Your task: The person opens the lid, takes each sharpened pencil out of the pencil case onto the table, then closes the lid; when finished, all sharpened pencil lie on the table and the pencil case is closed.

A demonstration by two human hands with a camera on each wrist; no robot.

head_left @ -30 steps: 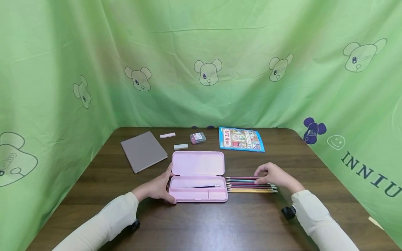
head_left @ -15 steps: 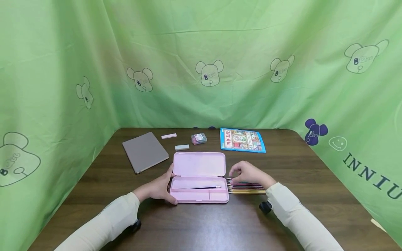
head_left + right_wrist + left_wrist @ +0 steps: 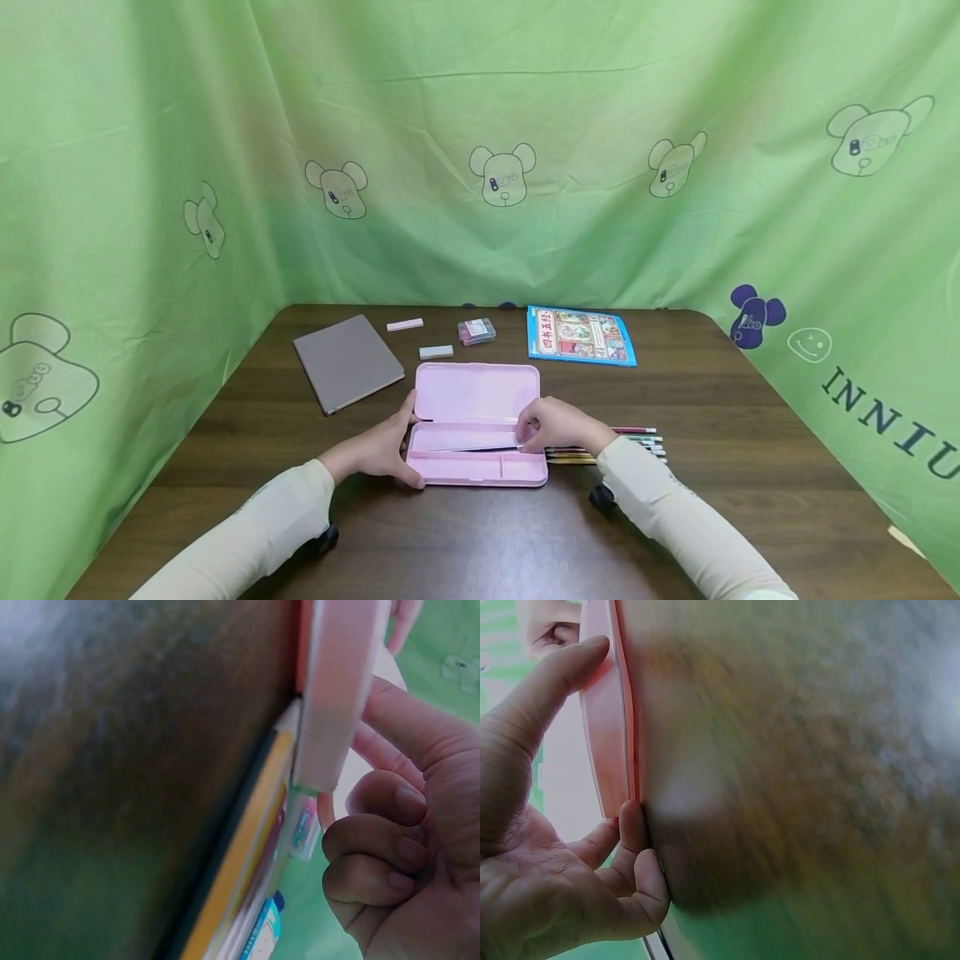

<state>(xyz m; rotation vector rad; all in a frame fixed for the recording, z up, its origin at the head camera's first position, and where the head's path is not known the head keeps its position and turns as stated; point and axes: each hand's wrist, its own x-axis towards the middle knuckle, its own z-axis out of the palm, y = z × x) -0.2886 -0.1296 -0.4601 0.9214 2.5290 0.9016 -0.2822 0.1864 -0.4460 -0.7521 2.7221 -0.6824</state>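
An open pink pencil case (image 3: 477, 392) lies on the table, lid tilted back. My left hand (image 3: 382, 450) grips its left end; in the left wrist view the thumb (image 3: 562, 671) presses its wall while the fingers bend around the end. A single pencil (image 3: 483, 450) lies in the long compartment. My right hand (image 3: 558, 423) reaches over the case's right end, thumb and index finger down at this pencil's right tip, the other fingers curled. I cannot tell whether they pinch it. Several pencils (image 3: 572, 461) lie in a row right of the case, partly under the right wrist.
Behind the case are a white eraser-like block (image 3: 436, 352), a pink block (image 3: 405, 325) and a small clear box (image 3: 476, 332). A grey notebook (image 3: 348, 364) lies at left, a blue-edged booklet (image 3: 581, 336) at back right. Green printed cloth (image 3: 420, 250) surrounds the table.
My right hand has moved left from the row of pencils, into the pencil case by the pencil inside. The left hand has stayed on the case's left end.
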